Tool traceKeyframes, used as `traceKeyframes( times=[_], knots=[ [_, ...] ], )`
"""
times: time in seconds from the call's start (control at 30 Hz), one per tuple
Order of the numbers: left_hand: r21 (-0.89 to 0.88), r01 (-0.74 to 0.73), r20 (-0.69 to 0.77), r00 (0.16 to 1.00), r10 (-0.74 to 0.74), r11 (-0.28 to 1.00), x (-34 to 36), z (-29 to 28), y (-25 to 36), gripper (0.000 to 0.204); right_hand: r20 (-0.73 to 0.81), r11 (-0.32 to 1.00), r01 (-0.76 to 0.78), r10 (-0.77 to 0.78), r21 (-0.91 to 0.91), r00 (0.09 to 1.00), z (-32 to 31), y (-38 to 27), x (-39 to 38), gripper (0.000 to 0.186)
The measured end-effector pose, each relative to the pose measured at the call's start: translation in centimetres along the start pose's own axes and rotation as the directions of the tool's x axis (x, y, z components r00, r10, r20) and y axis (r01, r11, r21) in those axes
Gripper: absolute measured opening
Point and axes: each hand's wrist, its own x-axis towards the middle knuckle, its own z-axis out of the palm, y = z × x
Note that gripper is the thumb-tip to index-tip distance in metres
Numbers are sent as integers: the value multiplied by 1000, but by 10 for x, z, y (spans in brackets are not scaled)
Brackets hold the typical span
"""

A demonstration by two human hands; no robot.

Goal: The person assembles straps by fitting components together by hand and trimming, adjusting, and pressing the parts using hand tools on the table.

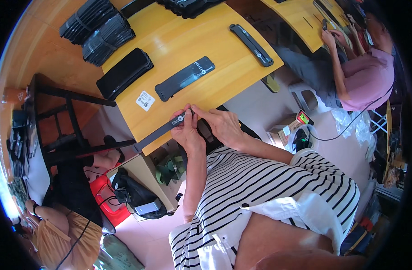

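A long dark grey strap (152, 135) with a white round mark is pinched in my left hand (188, 131), near the front edge of the yellow table (179, 44). Its far end slants down to the left, past the table's corner. My right hand (222, 129) has its thumb and forefinger closed at the strap's other end, beside the left fingertips. Beyond my hands lies a wider flat dark piece (172, 87) with white printing. Left of that are a small white label sheet (145, 101) and a stack of black flat pieces (125, 74).
Tied bundles of black pieces (100, 33) sit at the table's back left. A narrow black strap (251, 45) lies near its right edge. A person in pink (366, 76) works at the right; another (64, 229) sits lower left. A black bag (140, 195) rests by a cardboard box.
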Motion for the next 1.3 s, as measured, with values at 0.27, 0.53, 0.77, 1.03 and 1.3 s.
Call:
traceKeyframes(
  times=[0.27,0.53,0.77,1.03,1.3],
  knots=[
    [32,48,7,999,-48,998,5,0,7,18,-29,1000,5,-5,9,1000,3,2,1,47],
    [4,-20,-7,1000,20,1000,6,7,-4,21,-210,998,21,-9,53,978,27,9,0,49],
    [68,-24,32,999,22,997,8,5,1,22,-209,978,93,-52,189,977,24,21,4,43],
    [120,-116,126,987,101,986,10,13,13,21,-165,969,233,-244,-80,956,7,18,18,48],
    [215,-56,248,969,1,975,22,6,38,19,-211,941,226,-175,251,962,12,19,26,48]
  ],
)
